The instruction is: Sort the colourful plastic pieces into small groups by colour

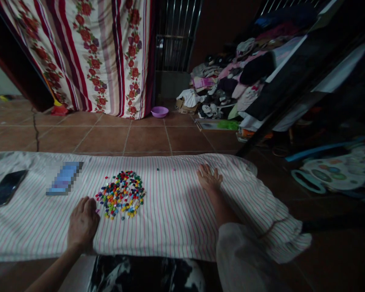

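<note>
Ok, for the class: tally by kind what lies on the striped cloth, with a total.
On the striped cloth:
hands: 2 (left hand, right hand)
dark phone: 1
pixelated flat item: 1
heap of small coloured pieces: 1 (pieces too many to count)
Total: 5

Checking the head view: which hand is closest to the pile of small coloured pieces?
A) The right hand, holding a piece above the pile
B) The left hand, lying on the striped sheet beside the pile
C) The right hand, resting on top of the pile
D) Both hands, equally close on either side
B. The left hand lies on the striped sheet right beside the pile of small coloured pieces, while the right hand rests much farther away.
</note>
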Tool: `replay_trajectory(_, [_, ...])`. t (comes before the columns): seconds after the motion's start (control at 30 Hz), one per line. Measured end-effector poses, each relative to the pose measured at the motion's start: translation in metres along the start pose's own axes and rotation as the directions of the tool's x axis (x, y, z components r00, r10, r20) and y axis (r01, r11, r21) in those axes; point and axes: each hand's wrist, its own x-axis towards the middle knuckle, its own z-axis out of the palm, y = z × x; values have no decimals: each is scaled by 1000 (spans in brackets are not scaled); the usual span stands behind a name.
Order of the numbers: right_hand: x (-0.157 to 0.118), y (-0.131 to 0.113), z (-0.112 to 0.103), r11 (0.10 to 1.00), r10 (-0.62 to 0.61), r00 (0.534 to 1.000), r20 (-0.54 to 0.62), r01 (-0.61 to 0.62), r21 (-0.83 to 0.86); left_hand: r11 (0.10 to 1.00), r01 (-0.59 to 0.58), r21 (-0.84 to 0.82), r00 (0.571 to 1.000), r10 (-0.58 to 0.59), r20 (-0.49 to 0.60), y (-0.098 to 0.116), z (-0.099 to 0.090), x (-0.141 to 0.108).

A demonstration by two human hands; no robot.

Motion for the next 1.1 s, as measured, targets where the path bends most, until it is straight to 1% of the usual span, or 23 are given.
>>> replay_trajectory(0.07, [3, -8, -1, 998, 59, 997, -42, -58, 12, 1000, 15, -11, 1000, -15, 8, 2, 0, 0])
replay_trajectory(0.13, [6, -21, -3, 999, 42, 995, -94, -44, -13, 999, 25, -21, 1000, -25, 2, 2, 1, 0])
replay_trajectory(0.23, [12, -36, -5, 994, -106, 985, -136, 100, -50, 999, 27, -30, 999, -28, -19, -1, 4, 0])
replay_trajectory(0.3, [17, -35, -5, 983, -184, 977, -111, 181, -34, 1000, 7, -26, 1000, -7, -25, -5, 5, -1])
replay_trajectory(0.33, [20, -29, -4, 980, -197, 976, -95, 196, -17, 1000, -5, -22, 1000, 5, -27, -6, 6, -1])
replay_trajectory(0.4, [26, -12, -2, 985, -168, 983, -75, 170, 19, 1000, -29, -13, 999, 28, -25, -10, 7, -1])
replay_trajectory(0.47, [32, 5, -1, 996, -70, 995, -71, 74, 44, 999, -45, -6, 999, 45, -18, -12, 7, -2])
replay_trajectory(0.53, [37, 17, -2, 998, -1, 999, -54, 4, 56, 998, -58, -1, 998, 58, -17, -13, 8, -3])
replay_trajectory(0.63, [40, 18, -9, 998, 26, 1000, 8, -26, 55, 998, -61, 12, 998, 61, -29, -12, 9, -4])
replay_trajectory(0.7, [36, 10, -16, 1000, 28, 1000, 4, -28, 8, 999, -49, 23, 998, 50, -36, -9, 9, -3])
replay_trajectory(0.77, [24, -1, -21, 997, -23, 998, -61, 19, -74, 999, -30, 34, 999, 31, -33, -6, 8, -2])
replay_trajectory(0.83, [4, -13, -21, 985, -129, 983, -128, 112, -132, 999, -7, 44, 1000, 8, -25, -2, 5, -1])
replay_trajectory(0.93, [-42, -33, -10, 971, -236, 951, -199, 226, -72, 999, 28, 44, 999, -27, -25, 7, -1, 2])
replay_trajectory(1.0, [-79, -43, 3, 924, -374, 888, -268, 381, -31, 998, 53, 27, 999, -53, 3, 12, -6, 3])
replay_trajectory(1.1, [-134, -54, 22, 815, -539, 770, -343, 579, 19, 996, 88, 6, 996, -89, 29, 19, -13, 5])
